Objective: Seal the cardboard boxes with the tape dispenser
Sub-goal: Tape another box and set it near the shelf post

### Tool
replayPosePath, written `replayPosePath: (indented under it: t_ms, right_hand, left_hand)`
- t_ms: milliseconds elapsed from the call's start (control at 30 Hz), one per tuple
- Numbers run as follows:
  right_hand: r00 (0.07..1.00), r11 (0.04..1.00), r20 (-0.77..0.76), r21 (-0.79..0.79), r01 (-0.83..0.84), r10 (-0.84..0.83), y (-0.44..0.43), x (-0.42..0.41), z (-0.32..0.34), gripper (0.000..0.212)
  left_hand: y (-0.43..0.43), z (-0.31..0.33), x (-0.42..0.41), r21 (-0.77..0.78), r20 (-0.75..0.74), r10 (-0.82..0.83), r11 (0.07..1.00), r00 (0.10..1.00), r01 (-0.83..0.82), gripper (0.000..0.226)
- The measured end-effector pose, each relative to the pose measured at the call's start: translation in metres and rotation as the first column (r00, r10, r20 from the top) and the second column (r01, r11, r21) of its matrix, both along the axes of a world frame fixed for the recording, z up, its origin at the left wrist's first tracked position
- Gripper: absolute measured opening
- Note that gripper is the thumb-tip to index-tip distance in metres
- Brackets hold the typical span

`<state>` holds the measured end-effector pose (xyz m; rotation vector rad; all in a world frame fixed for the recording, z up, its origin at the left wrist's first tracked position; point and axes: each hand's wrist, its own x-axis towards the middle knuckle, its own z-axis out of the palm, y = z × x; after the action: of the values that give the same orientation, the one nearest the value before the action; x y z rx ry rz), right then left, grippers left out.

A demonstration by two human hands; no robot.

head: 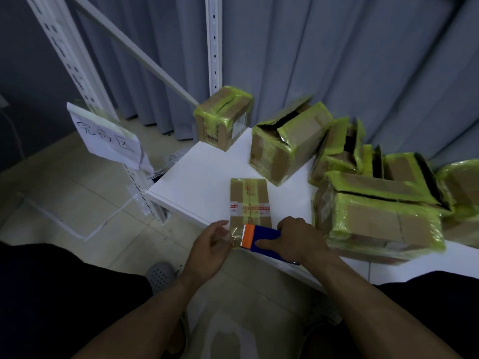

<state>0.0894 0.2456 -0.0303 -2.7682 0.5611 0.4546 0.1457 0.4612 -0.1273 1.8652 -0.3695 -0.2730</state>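
Clear tape is pinched by the left hand; the right hand grips the blue tape dispenser over the near end of the small box on the table. Press the tape end onto the near edge first (kept taut), then pull straight along the seam.

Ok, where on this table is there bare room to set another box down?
The bare white table left of the flat box, bordered by the corner box and the table's left edge. The right side is crowded with piled green-taped boxes.
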Motion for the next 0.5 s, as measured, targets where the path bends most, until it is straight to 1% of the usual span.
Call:
replayPosePath:
  t_ms: [67, 133, 167, 233, 267, 333, 367, 400, 433, 467, 500]
  right_hand:
    - [1.000, 1.000, -0.001, 0.010, -0.005, 0.005, -0.002, -0.001, -0.003, 0.069]
    - [1.000, 1.000, -0.004, 0.029, -0.007, 0.007, -0.003, -0.001, -0.005, 0.070]
    - [1.000, 0.999, -0.003, 0.035, -0.010, 0.010, -0.004, -0.001, -0.006, 0.071]
    - [1.000, 0.999, -0.001, 0.032, -0.015, 0.015, -0.005, 0.000, -0.007, 0.069]
    - [1.000, 0.999, -0.001, 0.027, -0.021, 0.021, -0.006, 0.000, -0.007, 0.068]
    - [1.000, 0.999, 0.000, 0.027, -0.029, 0.029, -0.007, 0.000, -0.008, 0.068]
    - [0.999, 0.999, 0.000, 0.032, -0.032, 0.032, -0.007, 0.000, -0.008, 0.067]
    - [0.999, 0.999, -0.001, 0.040, -0.036, 0.036, -0.007, 0.000, -0.008, 0.066]
    - [0.999, 0.998, -0.004, 0.047, -0.041, 0.041, -0.007, 0.000, -0.007, 0.066]
    - [0.999, 0.998, -0.005, 0.049, -0.048, 0.048, -0.007, 0.000, -0.006, 0.065]
    - [0.998, 0.997, -0.004, 0.048, -0.055, 0.055, -0.007, -0.001, -0.005, 0.064]
  left_hand:
    - [0.002, -0.001, 0.002, 0.069, 0.176, -0.082, 0.995, 0.981, 0.071, 0.032]
    - [0.002, 0.002, 0.005, 0.122, 0.195, -0.132, 0.987, 0.972, 0.109, 0.030]
    - [0.002, 0.005, 0.006, 0.178, 0.204, -0.148, 0.978, 0.968, 0.112, 0.031]
    - [0.001, 0.009, 0.008, 0.311, 0.292, -0.205, 0.944, 0.934, 0.110, 0.037]
    - [0.000, 0.009, 0.010, 0.332, 0.320, -0.222, 0.937, 0.921, 0.110, 0.042]
    - [-0.002, 0.010, 0.013, 0.352, 0.298, -0.206, 0.931, 0.932, 0.093, 0.045]
    - [-0.003, 0.011, 0.015, 0.327, 0.251, -0.171, 0.941, 0.953, 0.083, 0.041]
    - [-0.004, 0.006, 0.018, 0.310, 0.236, -0.151, 0.948, 0.960, 0.073, 0.037]
    - [-0.005, 0.006, 0.017, 0.304, 0.234, -0.149, 0.950, 0.961, 0.074, 0.033]
    - [-0.007, 0.003, 0.018, 0.319, 0.267, -0.160, 0.945, 0.950, 0.069, 0.030]
    - [-0.008, 0.004, 0.017, 0.329, 0.256, -0.165, 0.941, 0.953, 0.075, 0.027]
